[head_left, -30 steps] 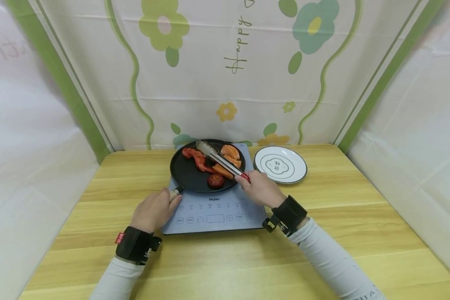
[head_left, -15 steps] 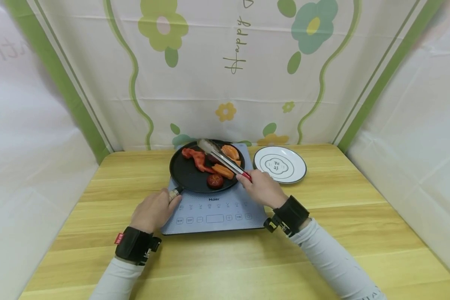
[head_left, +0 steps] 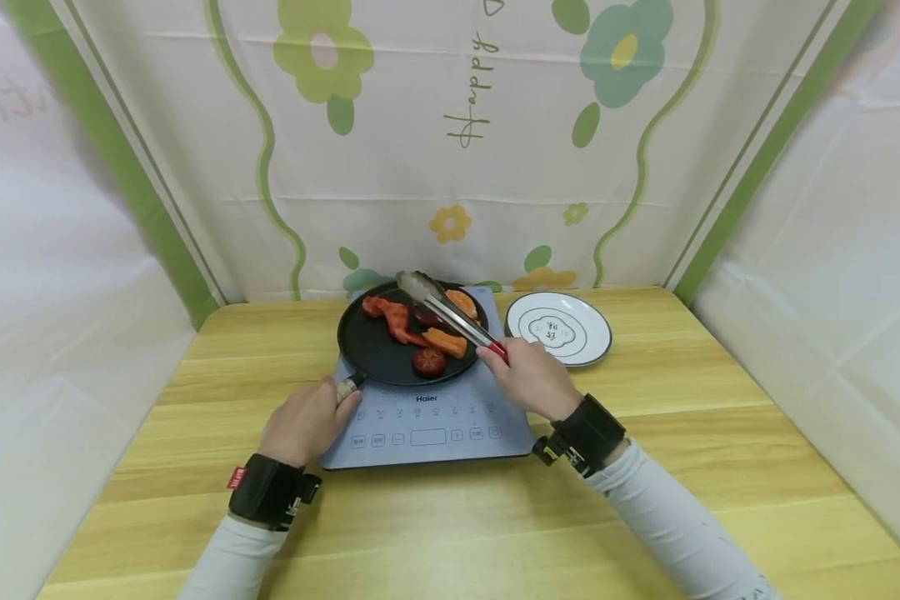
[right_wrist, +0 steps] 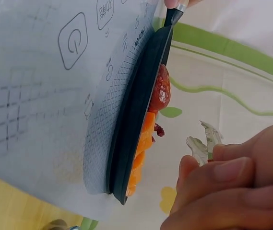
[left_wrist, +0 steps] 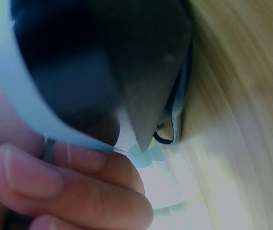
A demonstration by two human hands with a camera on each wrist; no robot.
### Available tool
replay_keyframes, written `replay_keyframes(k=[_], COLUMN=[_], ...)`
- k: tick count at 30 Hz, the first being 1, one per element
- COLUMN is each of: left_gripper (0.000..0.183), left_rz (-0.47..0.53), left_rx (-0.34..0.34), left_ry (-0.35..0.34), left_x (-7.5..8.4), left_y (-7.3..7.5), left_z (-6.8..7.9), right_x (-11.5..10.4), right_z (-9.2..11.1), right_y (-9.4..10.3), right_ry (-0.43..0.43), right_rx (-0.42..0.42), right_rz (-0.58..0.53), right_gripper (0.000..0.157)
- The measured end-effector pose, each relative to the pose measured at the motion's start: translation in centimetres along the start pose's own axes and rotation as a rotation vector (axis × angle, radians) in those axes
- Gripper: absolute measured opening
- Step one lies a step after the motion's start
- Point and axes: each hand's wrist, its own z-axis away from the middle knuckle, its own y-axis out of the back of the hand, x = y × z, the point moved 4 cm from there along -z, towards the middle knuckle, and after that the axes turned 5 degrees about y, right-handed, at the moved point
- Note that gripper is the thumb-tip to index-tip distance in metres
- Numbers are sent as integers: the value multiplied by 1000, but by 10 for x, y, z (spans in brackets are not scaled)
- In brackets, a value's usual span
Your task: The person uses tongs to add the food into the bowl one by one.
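My left hand (head_left: 303,421) grips the handle (head_left: 349,386) of a round black frying pan (head_left: 371,354), which sits on an induction cooktop (head_left: 390,454). My right hand (head_left: 534,379) holds metal food tongs (head_left: 457,317) with red grips. The tongs' tips hang over the far part of the pan; in the right wrist view these tips (right_wrist: 206,141) stand a little apart with nothing between them. In the pan lie a red wing-shaped piece (head_left: 394,318), a brown round piece scored with a star (head_left: 429,362), orange slices (head_left: 446,342) and a dark red piece partly behind the tongs.
A white plate (head_left: 592,333) with dark rings and printed characters stands right of the cooktop on the wooden table (head_left: 420,533). Behind the table hangs a flowered curtain (head_left: 412,167), and white cloth (head_left: 832,292) hangs at both sides.
The right hand has shifted slightly right, and the tongs' tips have risen a little, showing more of the dark red piece. The left hand stays on the pan handle.
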Motion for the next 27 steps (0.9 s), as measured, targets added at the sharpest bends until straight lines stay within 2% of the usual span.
replay_keyframes(k=[14, 27], left_gripper=[42, 42], left_rz=[-7, -6], left_rx=[3, 9], left_ry=[3, -4], left_x=[0, 0], left_y=[-1, 0], left_z=[0, 0], right_x=[12, 18], right_z=[8, 14], right_y=[3, 6], right_ry=[-5, -5], right_rx=[63, 86], right_rz=[12, 4], right_gripper=[45, 46])
